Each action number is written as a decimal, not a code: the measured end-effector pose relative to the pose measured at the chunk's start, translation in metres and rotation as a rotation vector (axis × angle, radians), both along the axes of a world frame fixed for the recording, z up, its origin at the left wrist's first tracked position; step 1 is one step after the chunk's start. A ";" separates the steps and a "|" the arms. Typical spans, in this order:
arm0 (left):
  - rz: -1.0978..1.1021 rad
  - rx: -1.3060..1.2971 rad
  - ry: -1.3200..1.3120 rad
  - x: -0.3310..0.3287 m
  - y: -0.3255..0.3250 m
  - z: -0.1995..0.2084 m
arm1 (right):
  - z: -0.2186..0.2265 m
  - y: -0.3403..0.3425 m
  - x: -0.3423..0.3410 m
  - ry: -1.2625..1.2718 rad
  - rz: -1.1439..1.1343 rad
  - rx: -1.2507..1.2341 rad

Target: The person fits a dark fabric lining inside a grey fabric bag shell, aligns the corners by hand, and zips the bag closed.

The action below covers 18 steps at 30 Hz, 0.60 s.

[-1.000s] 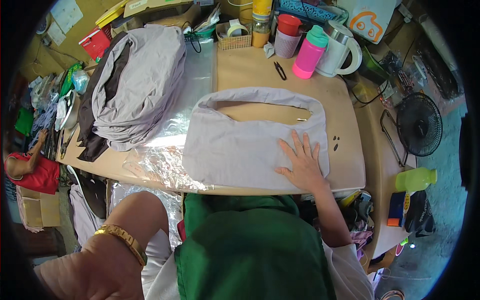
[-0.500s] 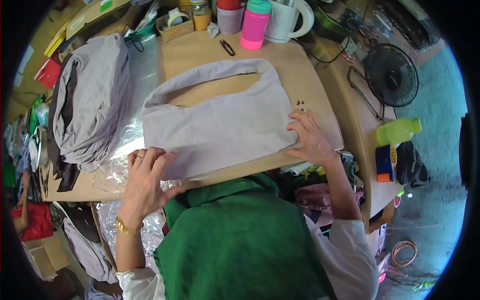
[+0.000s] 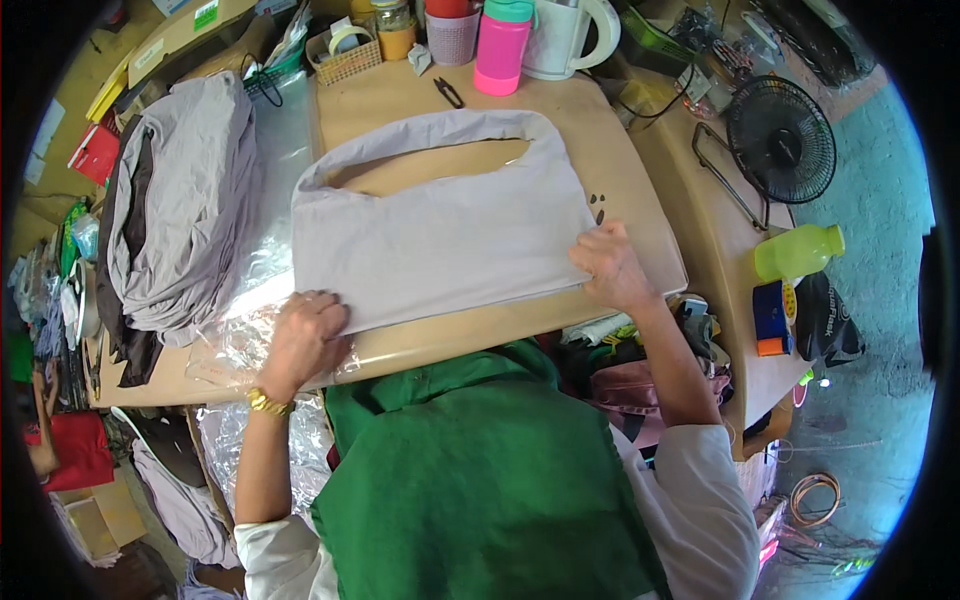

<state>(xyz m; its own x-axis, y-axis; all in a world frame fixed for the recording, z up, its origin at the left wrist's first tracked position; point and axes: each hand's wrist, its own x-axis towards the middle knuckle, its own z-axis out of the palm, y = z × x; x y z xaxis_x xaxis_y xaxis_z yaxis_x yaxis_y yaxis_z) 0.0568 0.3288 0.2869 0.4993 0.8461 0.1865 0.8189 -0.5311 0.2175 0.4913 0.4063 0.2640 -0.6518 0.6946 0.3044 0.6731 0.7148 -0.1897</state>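
A pale grey cloth bag (image 3: 440,240) lies flat on the brown-covered table (image 3: 600,150), its wide strap looped toward the far side. My left hand (image 3: 307,335) is closed on the bag's near left corner, fingers curled over the fabric. At the near right corner, my right hand (image 3: 610,265) grips the cloth in a fist. Between the hands, the bag's near edge is pulled fairly straight. The fingertips of both hands are partly hidden.
On the left, a pile of folded grey cloth (image 3: 190,200) rests beside clear plastic sheets (image 3: 272,230). Thread snips (image 3: 449,93), a pink bottle (image 3: 499,50) and a white jug (image 3: 560,40) stand along the back. Right, a black fan (image 3: 780,138) and a green bottle (image 3: 800,252).
Both hands have gone from spread fingers to gripping the bag's near corners. The bag has shifted slightly away from me, and its surface looks smoother and straighter.
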 end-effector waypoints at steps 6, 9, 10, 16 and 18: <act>0.233 -0.333 0.112 -0.014 -0.030 0.048 | 0.043 -0.011 0.025 0.007 -0.179 -0.332; 0.319 0.028 -0.026 0.033 -0.018 0.059 | 0.060 -0.011 -0.001 0.151 -0.348 -0.135; 0.339 0.072 -0.022 0.060 -0.012 0.054 | 0.061 -0.011 -0.025 0.242 -0.396 -0.005; 0.339 -0.064 0.109 0.074 0.002 -0.032 | -0.012 -0.007 -0.080 -0.068 -0.347 -0.069; 0.330 -0.188 0.133 0.069 -0.005 -0.019 | -0.014 -0.011 -0.069 -0.098 -0.289 -0.083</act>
